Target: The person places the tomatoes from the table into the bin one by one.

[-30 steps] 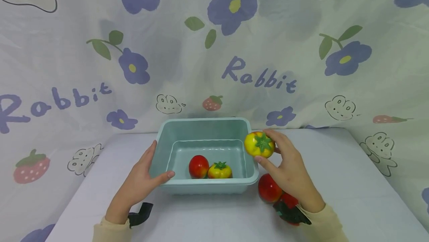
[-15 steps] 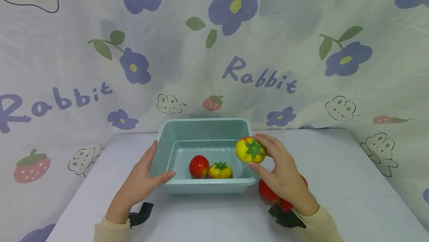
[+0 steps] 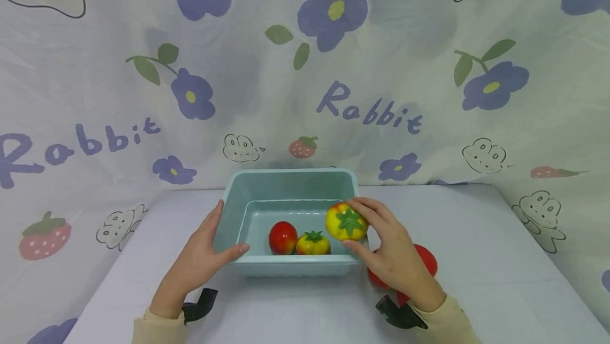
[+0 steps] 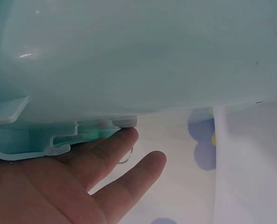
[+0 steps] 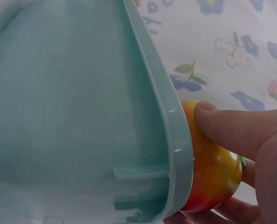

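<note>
In the head view a pale blue-green plastic basin (image 3: 290, 259) stands on the table. My left hand (image 3: 197, 256) rests at its front left corner, thumb over the front rim and straight fingers along the outer side; the left wrist view shows the fingers extended under the rim. My right hand (image 3: 393, 254) pinches a yellow-and-red tomato (image 3: 350, 222) with a green star-shaped top, above the basin's right end. Inside the basin lie a round red fruit (image 3: 283, 238) and a second yellow tomato (image 3: 313, 243), side by side. In the right wrist view the held tomato (image 5: 213, 172) is partly behind the rim.
Round red fruits (image 3: 426, 260) lie right of the basin, partly covered by my right hand and wrist. Black straps (image 3: 201, 305) show at both wrists. Behind the white table (image 3: 495, 259) hangs a cloth (image 3: 267, 100) printed with flowers and rabbits.
My right hand has carried the tomato left and slightly down, from beside the right rim to over the basin's inside. The left hand and the basin have stayed in place.
</note>
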### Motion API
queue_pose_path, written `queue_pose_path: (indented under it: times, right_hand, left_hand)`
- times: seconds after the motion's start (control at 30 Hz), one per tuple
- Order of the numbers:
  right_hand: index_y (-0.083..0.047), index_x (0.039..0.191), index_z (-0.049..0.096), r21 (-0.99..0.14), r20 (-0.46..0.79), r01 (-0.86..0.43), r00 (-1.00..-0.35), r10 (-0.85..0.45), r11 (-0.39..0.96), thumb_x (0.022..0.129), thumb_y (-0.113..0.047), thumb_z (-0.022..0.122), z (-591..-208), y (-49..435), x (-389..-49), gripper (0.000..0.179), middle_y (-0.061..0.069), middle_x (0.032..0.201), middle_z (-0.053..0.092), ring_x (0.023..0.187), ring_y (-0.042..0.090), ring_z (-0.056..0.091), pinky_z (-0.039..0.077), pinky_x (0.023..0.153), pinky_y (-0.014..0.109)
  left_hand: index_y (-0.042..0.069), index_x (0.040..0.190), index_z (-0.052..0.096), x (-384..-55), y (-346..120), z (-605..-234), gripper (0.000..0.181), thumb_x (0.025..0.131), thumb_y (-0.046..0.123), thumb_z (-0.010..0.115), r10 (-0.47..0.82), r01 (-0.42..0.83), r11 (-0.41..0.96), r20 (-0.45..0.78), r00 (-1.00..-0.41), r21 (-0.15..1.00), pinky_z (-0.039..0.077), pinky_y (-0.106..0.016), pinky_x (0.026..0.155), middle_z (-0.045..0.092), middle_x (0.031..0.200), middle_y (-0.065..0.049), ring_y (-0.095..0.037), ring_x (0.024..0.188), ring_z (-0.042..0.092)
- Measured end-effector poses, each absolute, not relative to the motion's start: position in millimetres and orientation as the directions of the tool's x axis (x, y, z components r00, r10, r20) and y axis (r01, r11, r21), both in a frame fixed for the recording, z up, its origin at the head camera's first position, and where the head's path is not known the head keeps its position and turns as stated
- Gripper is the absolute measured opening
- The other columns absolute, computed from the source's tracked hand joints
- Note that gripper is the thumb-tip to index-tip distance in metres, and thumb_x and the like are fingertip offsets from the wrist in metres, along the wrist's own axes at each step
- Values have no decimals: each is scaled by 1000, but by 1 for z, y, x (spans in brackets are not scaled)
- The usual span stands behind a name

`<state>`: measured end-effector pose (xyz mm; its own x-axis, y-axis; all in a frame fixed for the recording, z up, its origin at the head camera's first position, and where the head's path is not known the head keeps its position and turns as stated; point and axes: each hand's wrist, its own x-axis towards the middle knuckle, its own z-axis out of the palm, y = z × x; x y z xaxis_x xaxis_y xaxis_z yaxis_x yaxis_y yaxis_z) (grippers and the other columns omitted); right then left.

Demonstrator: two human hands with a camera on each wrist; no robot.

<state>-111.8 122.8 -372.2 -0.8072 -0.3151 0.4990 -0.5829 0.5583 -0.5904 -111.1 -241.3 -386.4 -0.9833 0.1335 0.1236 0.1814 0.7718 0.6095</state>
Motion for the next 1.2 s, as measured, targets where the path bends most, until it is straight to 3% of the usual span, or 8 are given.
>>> queue_pose_path:
  times: [0.77,1.2]
  right_hand:
    - [-30,138,42,-541,432,-583,-811,-394,606,79,-43,70,-378,114,-109,67,-10,138,39,124,11,42,45,94,36]
    - [-24,134,47,-532,482,-598,-796,-367,600,80,-32,73,-376,120,-111,60,-9,134,44,121,12,45,49,89,36]
  left_hand:
    - [13,150,2,-111,-242,-385,103,79,51,66,139,186,767,123,-983,615,27,-64,100,11,154,-8,-35,137,19]
    - [13,150,2,-110,-241,-383,103,80,51,66,141,179,770,111,-984,613,25,-64,101,9,154,-10,-36,137,17]
